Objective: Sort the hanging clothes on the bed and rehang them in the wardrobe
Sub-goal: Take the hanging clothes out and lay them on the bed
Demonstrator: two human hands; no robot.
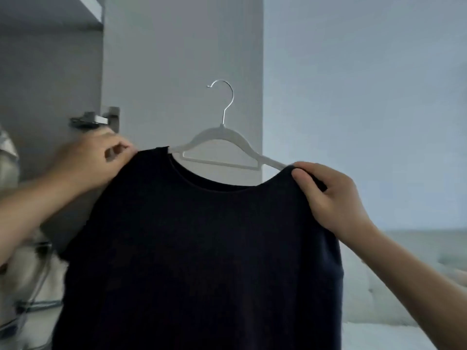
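**Two hands, one shirt, hook pointing away from the wardrobe rail**

Both hands carry a dark shirt on a pale hanger, held up in front of the wardrobe's open door. At left, the left hand pinches the shirt's shoulder, thumb and fingers closed on the cloth; it is blurred, so its exact hold on the hanger end beneath is uncertain. At centre, the hanger's long axis runs left to right, tilted down toward the right, with the metal hook upright and free. At right, the right hand grips the other shoulder. The wardrobe interior lies to the left, nearer the left hand; the bed lies low at right.
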